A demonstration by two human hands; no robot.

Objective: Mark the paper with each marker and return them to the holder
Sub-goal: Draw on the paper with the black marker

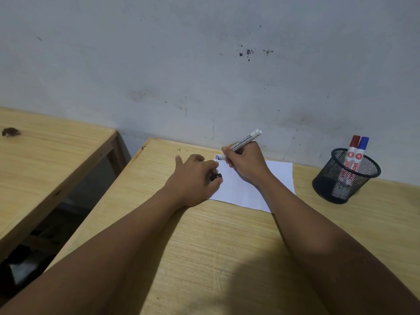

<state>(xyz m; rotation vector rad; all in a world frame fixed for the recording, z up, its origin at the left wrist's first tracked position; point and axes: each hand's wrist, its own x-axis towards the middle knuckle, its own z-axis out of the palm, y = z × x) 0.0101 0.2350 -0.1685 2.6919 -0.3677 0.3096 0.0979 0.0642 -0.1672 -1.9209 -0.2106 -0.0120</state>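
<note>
A second wooden counter (45, 160) is standing at the far left, apart from the main counter (216, 246) by a dark gap. On the main counter, the left hand (193, 178) is lying on the left edge of the white paper (245, 187), its fingers (205, 158) curling closed around a black cap (216, 177). Just right of it, the right hand (246, 162) is gripping a white marker (244, 142), fingers wrapped tightly around the barrel, the tip touching the paper's far left corner beside short red, blue and black strokes (217, 157). The marker's back end is tilting up toward the wall (204, 64). Well to the right, a black mesh holder (341, 189) is standing on the counter, holding a red-capped marker (353, 147) and a blue-capped marker (361, 150) upright, side by side.
</note>
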